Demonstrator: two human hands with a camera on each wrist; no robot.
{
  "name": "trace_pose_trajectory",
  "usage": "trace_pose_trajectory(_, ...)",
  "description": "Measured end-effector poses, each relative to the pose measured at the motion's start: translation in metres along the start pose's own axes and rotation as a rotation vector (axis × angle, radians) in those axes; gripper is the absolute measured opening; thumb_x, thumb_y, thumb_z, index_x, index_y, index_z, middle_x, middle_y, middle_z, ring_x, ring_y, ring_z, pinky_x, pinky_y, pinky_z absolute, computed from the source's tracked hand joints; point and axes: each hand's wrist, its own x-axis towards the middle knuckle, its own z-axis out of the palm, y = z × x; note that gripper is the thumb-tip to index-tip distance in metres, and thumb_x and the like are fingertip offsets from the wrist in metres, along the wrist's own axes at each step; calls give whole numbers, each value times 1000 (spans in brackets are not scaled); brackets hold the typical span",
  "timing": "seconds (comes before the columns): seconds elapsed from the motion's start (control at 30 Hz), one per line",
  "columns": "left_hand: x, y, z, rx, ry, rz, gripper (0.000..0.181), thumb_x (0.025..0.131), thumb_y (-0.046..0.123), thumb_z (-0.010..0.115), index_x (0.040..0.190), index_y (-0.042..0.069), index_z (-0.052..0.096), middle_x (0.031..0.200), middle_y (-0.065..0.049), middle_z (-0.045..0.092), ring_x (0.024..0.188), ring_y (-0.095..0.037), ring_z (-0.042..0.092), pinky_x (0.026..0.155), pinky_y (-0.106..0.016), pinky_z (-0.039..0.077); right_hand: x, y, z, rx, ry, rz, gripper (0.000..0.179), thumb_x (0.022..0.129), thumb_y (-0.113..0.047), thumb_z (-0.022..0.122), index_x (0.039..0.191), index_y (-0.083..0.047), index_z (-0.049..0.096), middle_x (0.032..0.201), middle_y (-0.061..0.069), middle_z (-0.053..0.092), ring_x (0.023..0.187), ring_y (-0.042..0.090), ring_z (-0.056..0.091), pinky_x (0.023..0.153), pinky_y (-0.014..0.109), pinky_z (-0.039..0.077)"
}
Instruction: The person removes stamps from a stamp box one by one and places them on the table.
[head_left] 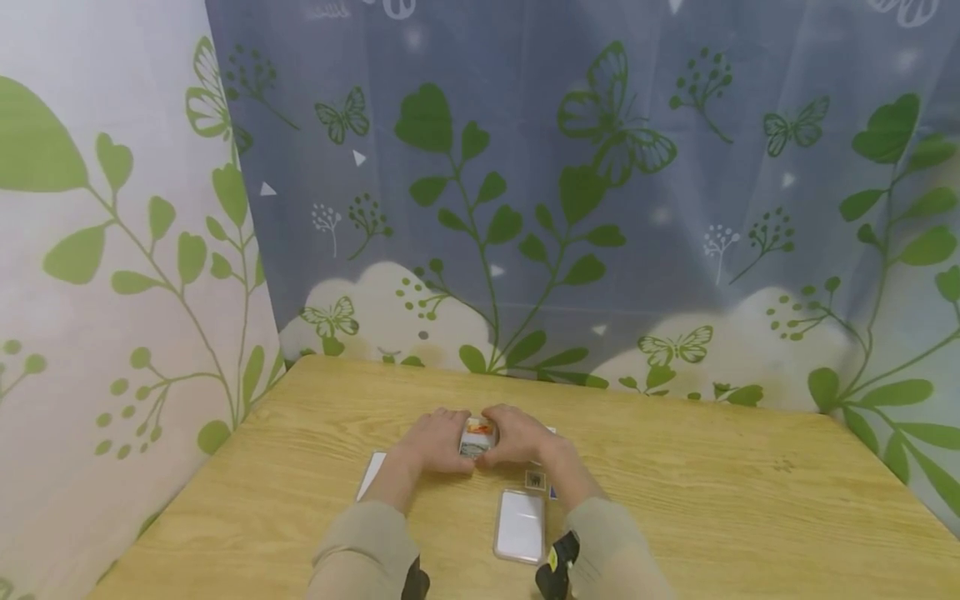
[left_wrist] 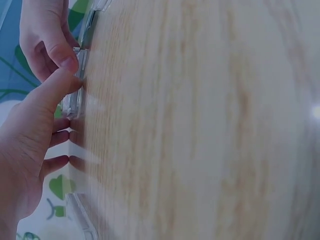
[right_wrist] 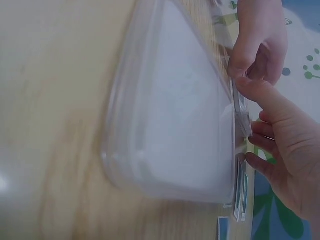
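A small clear plastic case [head_left: 477,437] with an orange-and-grey picture card inside lies on the wooden table between both hands. My left hand [head_left: 437,440] grips its left edge, and my right hand [head_left: 519,435] holds the right edge. In the left wrist view the thin clear case [left_wrist: 74,100] shows edge-on, with the left hand [left_wrist: 25,135] around its near end and the thumbs of both hands close together. From the right wrist, the right hand [right_wrist: 295,150] has its thumb and fingers about the case [right_wrist: 242,110]; the card's face is hidden there.
A clear case with a white inside [head_left: 519,525] lies in front of the right forearm. Another white case [head_left: 371,473] is partly behind the left wrist. A small stamp-like card [head_left: 535,480] sits beside the right wrist. A patterned curtain [head_left: 525,208] hangs behind the table.
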Motion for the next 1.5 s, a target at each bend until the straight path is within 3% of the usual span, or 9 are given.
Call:
trace_pose_trajectory(0.53,-1,0,-1,-31,2,-24,81,71,43,67,135,1,40,127,-13,52,115,-27,48,97,-44,38,-1,4,0,-26,41,-29,83,68,-36,79,133,2,44,132,14,47,121,30,43,101,42,36)
trace_pose_trajectory(0.83,-2,0,-1,-22,9,-15,77,72,42,66,133,1,43,122,-12,55,110,-26,50,95,-42,40,-8,12,-7,-16,70,26,86,68,-34,79,136,0,40,139,17,41,129,34,34,105,47,29)
trace_pose_trajectory(1.5,-3,-1,0,-9,5,2,61,75,42,63,119,0,52,116,-13,57,111,-28,49,96,-44,39,-37,39,-32,-21,143,115,85,74,-35,76,140,-1,35,142,18,37,128,36,35,104,50,29)
